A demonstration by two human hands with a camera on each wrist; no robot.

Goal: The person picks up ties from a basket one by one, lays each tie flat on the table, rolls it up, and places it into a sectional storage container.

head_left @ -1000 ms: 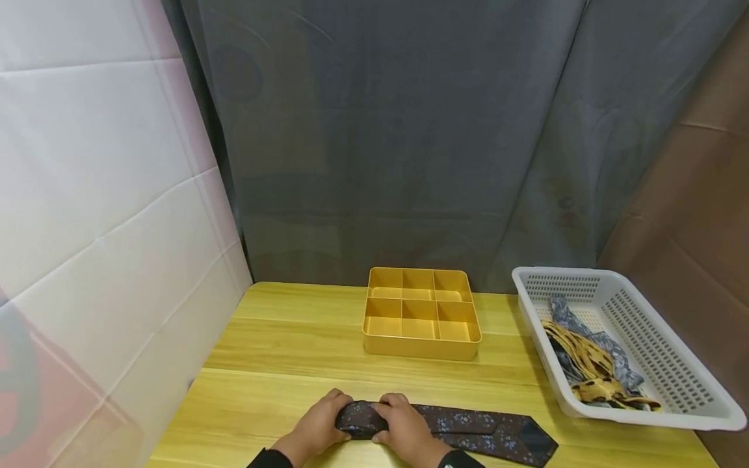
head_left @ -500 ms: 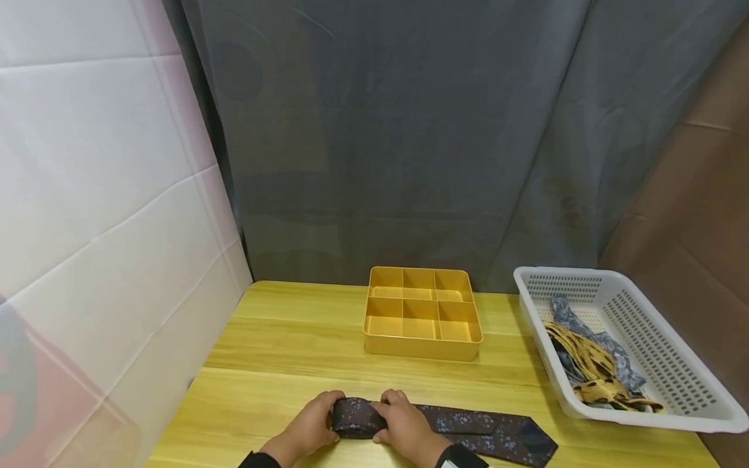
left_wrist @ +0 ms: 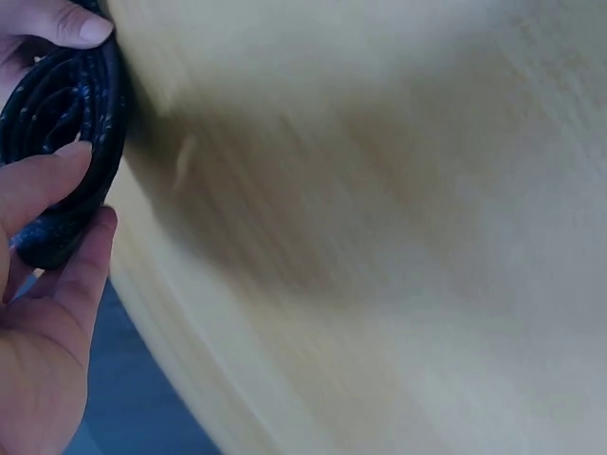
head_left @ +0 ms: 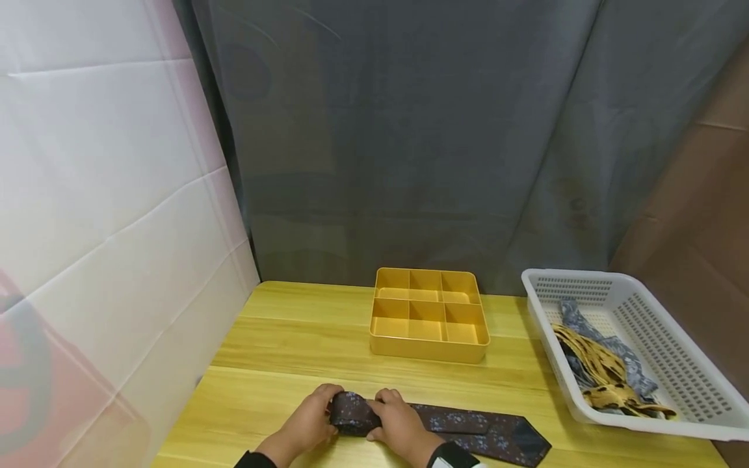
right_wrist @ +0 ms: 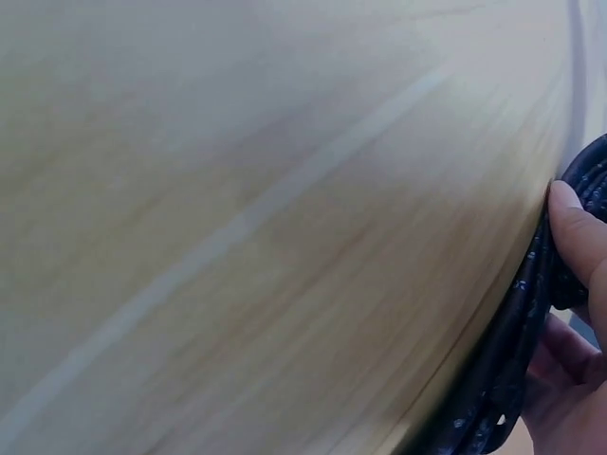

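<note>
Both hands are sitting a touch further left along the tie than a moment back, and the rolled end is looking tighter. At the bottom centre of the head view, the left hand (head_left: 307, 422) is curling round the left end of the rolled dark tie (head_left: 354, 415), fingers wrapped over the coil. The right hand (head_left: 400, 426) is gripping the same roll from the right side, thumb and fingers pressing in against it. On the left wrist view the coil (left_wrist: 59, 142) is showing its spiralled layers in the upper left corner, with fingertips (left_wrist: 68, 24) pinching it from above and below. On the right wrist view the roll (right_wrist: 531, 332) is peeking in at the right edge, a fingertip (right_wrist: 572, 223) lying on it.

To the right of the hands, the unrolled rest of the tie is lying flat on the wooden bench (head_left: 281, 364), its wide pointed end (head_left: 517, 441) reaching toward the lower right. Further back, at frame centre, a yellow six-compartment tray (head_left: 430, 316) is sitting on the bench. At the right edge, a white perforated basket (head_left: 661, 338) is holding more ties, a yellow patterned one (head_left: 597, 370) lying across a grey one (head_left: 576, 318). Behind it all, a grey curtain (head_left: 409, 130) is hanging.
</note>
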